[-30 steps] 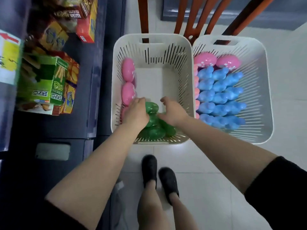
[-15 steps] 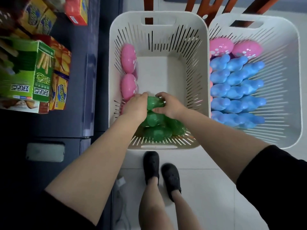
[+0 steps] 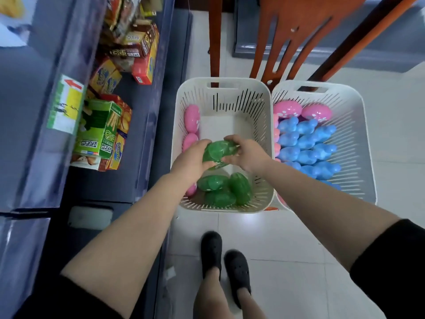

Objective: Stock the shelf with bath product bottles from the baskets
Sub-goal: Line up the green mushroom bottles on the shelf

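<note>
Above the left basket (image 3: 268, 134): green bottle (image 3: 219, 153), lifted clear of three green ones
Left hand (image 3: 192, 161): fingers curled round its near end
Right hand (image 3: 247, 153): pinching its far end

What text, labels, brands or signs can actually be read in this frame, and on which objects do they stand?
No text reads with certainty.
Green snack box: large white characters, too distorted to read.
Brown carton: white characters, blurred.
Yellow snack boxes: blue logo, illegible.
Yellow-and-green shelf tag: a red arrow and handwriting, unreadable.
Red box: barcode only.
Green, pink and blue bottles in the white slatted baskets: no text visible.
</note>
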